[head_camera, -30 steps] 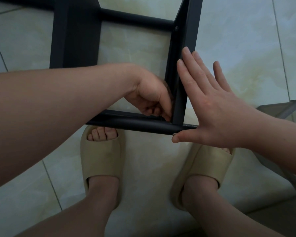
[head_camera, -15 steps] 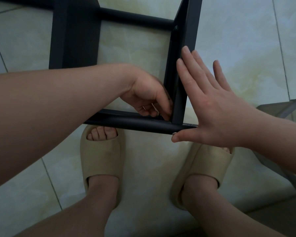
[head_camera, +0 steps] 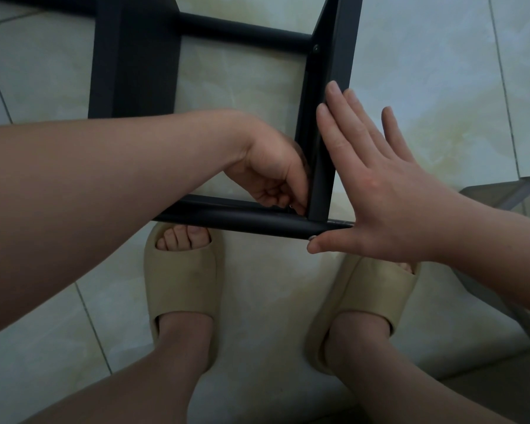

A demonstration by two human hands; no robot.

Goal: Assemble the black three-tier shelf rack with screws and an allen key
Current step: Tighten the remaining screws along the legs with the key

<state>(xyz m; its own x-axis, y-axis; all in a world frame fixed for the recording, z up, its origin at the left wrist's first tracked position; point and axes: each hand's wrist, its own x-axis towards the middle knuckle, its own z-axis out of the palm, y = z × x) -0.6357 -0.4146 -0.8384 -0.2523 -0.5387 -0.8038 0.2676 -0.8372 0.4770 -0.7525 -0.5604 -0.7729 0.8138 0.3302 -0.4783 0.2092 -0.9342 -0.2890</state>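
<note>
left hand (head_camera: pixel 270 172) twisted slightly at rack (head_camera: pixel 334 56) corner, pinching small metal piece (head_camera: pixel 291 206), right hand (head_camera: pixel 386 194) flat against rack

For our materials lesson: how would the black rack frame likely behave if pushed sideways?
Probably stiff: the black rack frame has straight bars, no sag. Possibly wobbly: the right hand presses flat against its post, seemingly steadying it. It may slide on glossy tiles.

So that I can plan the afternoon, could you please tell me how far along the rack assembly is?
Done: the far crossbar is screwed to the right upright; a screw head shows there. In hand: the left hand pinches a small metal piece at the near crossbar corner, while the right hand presses flat against the upright. Left: this joint; the rest of the rack is out of view.
</note>
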